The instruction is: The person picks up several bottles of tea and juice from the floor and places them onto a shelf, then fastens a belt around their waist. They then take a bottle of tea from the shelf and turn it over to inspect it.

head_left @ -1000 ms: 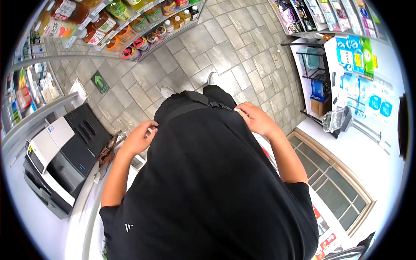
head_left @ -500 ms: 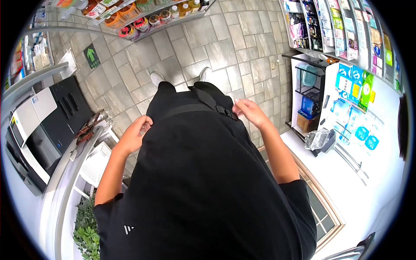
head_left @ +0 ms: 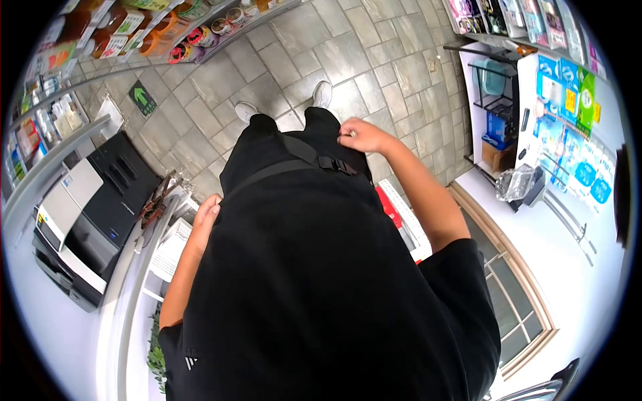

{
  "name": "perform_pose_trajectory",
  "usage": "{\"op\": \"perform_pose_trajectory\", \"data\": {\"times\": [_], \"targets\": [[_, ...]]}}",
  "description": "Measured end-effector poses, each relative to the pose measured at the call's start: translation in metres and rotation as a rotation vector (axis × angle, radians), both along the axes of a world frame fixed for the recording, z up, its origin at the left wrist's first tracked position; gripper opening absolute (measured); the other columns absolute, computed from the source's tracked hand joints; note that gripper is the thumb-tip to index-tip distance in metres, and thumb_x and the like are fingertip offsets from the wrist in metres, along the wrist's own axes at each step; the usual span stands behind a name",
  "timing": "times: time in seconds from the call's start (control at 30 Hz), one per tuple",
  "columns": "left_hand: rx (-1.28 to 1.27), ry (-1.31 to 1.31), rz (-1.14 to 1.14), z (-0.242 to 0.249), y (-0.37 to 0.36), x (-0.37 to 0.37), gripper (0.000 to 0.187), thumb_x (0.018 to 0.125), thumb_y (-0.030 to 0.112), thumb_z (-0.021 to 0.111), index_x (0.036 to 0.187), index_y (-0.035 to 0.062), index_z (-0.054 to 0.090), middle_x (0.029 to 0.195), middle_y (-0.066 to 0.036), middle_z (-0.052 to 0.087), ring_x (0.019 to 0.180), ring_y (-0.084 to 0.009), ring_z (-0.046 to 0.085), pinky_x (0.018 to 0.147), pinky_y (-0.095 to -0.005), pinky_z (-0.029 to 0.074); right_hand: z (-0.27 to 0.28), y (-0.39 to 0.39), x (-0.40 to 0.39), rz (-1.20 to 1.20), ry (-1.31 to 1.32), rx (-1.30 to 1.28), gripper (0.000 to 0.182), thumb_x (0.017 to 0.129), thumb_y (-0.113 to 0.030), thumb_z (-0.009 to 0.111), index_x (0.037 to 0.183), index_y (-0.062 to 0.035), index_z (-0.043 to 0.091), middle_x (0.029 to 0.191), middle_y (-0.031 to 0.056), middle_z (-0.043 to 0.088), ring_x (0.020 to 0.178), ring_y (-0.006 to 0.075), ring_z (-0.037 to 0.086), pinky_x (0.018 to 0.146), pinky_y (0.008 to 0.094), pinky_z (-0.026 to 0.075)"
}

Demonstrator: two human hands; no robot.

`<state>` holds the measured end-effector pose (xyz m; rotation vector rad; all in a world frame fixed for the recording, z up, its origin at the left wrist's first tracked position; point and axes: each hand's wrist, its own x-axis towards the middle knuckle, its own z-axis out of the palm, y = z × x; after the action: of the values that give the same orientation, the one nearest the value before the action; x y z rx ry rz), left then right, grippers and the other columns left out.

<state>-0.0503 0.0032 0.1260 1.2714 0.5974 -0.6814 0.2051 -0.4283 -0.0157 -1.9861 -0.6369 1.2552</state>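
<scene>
At the left side of the black T-shirt [head_left: 294,267], my left hand [head_left: 207,215] has its thumb and a finger close together. The shirt hides its other fingers and whatever they may grip. My right hand [head_left: 364,136] is closed in front of the right thigh of the black trousers [head_left: 324,130]. A small pale spot shows between its fingers, too small to name. Across the waist runs a black strap [head_left: 271,172] with a buckle [head_left: 332,164], just below the right hand.
A grey printer [head_left: 100,207] stands on a white counter to the left. Shelves of packaged food [head_left: 194,41] are ahead. On the right are a black rack [head_left: 491,107] and hanging packets [head_left: 568,93]. A red and white box [head_left: 401,217] lies beside my right elbow.
My right hand has moved forward and left, away from the buckle, and closed. My left hand has shifted back along the shirt's side. The red and white box has come into view.
</scene>
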Motion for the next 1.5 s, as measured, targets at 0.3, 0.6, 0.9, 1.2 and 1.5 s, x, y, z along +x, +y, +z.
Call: {"op": "perform_pose_trajectory", "data": {"times": [0.3,0.6,0.9,1.2,1.5], "targets": [[0.186,0.173,-0.011,0.076,-0.026,0.027,0.033,0.100,0.041,0.055,0.087,0.0119,0.048,0.082,0.008,0.038,0.077,-0.0047,0.037,0.070,-0.0230,0.030,-0.083,-0.049,0.018,-0.032,-0.326,-0.540,0.026,0.091,-0.024,0.058,0.100,-0.0011,0.067,0.099,0.0249,0.072,0.095,0.0454,0.068,0.084,0.0509,0.056],[0.163,0.152,-0.021,0.034,-0.021,-0.004,0.032,0.105,0.042,0.049,0.087,0.0157,0.049,0.084,0.007,0.042,0.081,-0.0048,0.041,0.074,-0.0230,0.034,-0.036,-0.060,-0.055,-0.652,0.262,-0.326,0.055,0.094,-0.055,0.068,0.090,-0.0010,0.070,0.080,0.0067,0.070,0.079,0.0211,0.068,0.072,0.0373,0.054],[0.341,-0.045,0.191,-0.075,0.004,-0.102,0.034,0.099,0.036,0.060,0.096,0.0028,0.067,0.104,-0.017,0.072,0.105,-0.0221,0.068,0.091,-0.0348,0.049,0.064,-0.126,-0.180,-0.965,1.341,-0.099,0.044,0.101,-0.037,0.061,0.135,-0.0091,0.062,0.125,0.0070,0.073,0.113,0.0242,0.070,0.098,0.0463,0.056],[0.852,0.271,-0.497,-0.259,0.084,-0.341,0.048,0.094,0.042,0.067,0.113,-0.0018,0.069,0.103,-0.024,0.073,0.095,-0.0345,0.072,0.088,-0.0418,0.054,0.094,-0.123,-0.233,-1.007,1.024,-0.145,0.044,0.099,-0.029,0.063,0.138,-0.0092,0.059,0.128,0.0073,0.072,0.116,0.0256,0.070,0.099,0.0473,0.055],[0.593,0.333,-0.258,-0.054,-0.003,-0.162,0.048,0.094,0.043,0.067,0.111,-0.0016,0.069,0.102,-0.024,0.073,0.094,-0.0354,0.072,0.087,-0.0422,0.054,0.071,-0.114,-0.233,-0.841,0.826,-0.340,0.041,0.098,-0.027,0.064,0.135,-0.0084,0.062,0.126,0.0087,0.072,0.114,0.0261,0.070,0.099,0.0469,0.055]]}}
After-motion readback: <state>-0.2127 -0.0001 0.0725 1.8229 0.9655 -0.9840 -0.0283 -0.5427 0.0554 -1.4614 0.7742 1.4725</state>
